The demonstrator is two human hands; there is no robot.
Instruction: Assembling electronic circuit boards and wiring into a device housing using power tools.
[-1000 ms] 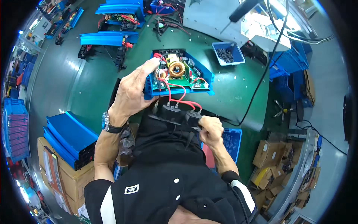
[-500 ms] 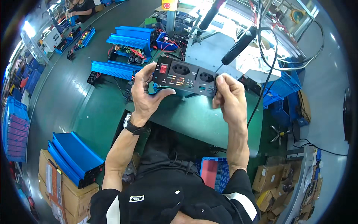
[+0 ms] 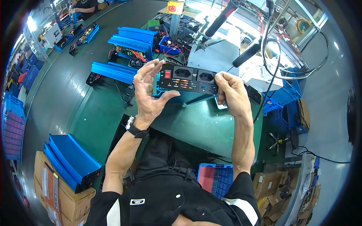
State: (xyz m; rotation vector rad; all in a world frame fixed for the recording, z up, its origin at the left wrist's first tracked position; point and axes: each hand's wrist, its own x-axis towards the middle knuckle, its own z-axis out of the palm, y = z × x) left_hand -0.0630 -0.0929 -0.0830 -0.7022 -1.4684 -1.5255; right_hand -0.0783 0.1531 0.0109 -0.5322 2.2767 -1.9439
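Note:
A black socket panel [image 3: 188,84] is held up over the bench, its front toward me. It carries a red rocker switch [image 3: 167,74] at the left end and two dark sockets. My right hand [image 3: 236,96] pinches the panel's right end between thumb and fingers. At the left end, my left hand [image 3: 148,103] is open, thumb stretched out below the panel and fingers raised beside its edge; whether it touches the panel is unclear. Something blue shows just behind and below the panel, mostly hidden.
Blue metal housings [image 3: 113,71] with wiring lie on the green conveyor [image 3: 81,101] to the left. A black hanging screwdriver [image 3: 247,54] is just beyond my right hand. More blue housings [image 3: 71,156] rest on a cardboard box [image 3: 75,201]. A blue crate [image 3: 222,179] is below the bench.
The panel has turned to lie more level, its right end raised slightly. My left fingers have straightened and spread away from its left edge. My right hand keeps its pinch.

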